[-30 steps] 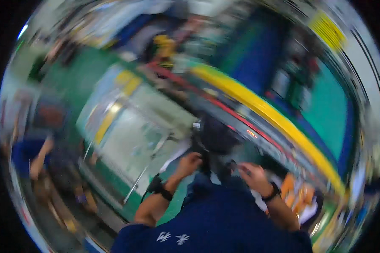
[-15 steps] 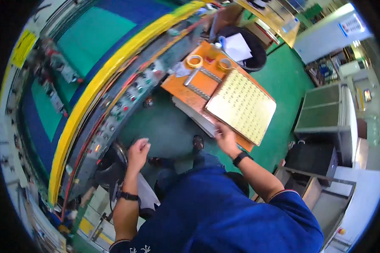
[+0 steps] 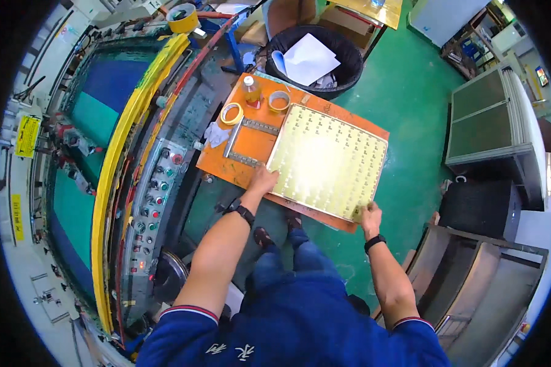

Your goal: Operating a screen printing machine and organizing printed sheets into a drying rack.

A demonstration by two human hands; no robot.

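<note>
A pale yellow sheet [image 3: 300, 137] printed with rows of small dark marks lies on an orange board-topped table [image 3: 214, 160]. My left hand [image 3: 264, 181] has its fingers closed on the sheet's near left corner. At the near right corner, my right hand [image 3: 370, 221] pinches the edge between thumb and fingers. Glare washes out the middle of the sheet. Beside its left edge lies a flat metal frame [image 3: 231, 142] with holes along its arms. Beyond that are a roll of yellowish tape [image 3: 225, 116], a second tape roll [image 3: 280, 101] and a bottle with a white cap [image 3: 251, 92].
On my left runs a large machine with a yellow rail [image 3: 123, 128] and a control panel [image 3: 153, 202] of knobs and buttons. A black-lined bin [image 3: 349, 67] holding white paper stands behind the table. Right of me are an open wooden rack [image 3: 465, 287] and a black box [image 3: 479, 208].
Both hands have reached forward to the sheet's near corners and closed on them. My view has turned, so the table appears more squarely in front of me.
</note>
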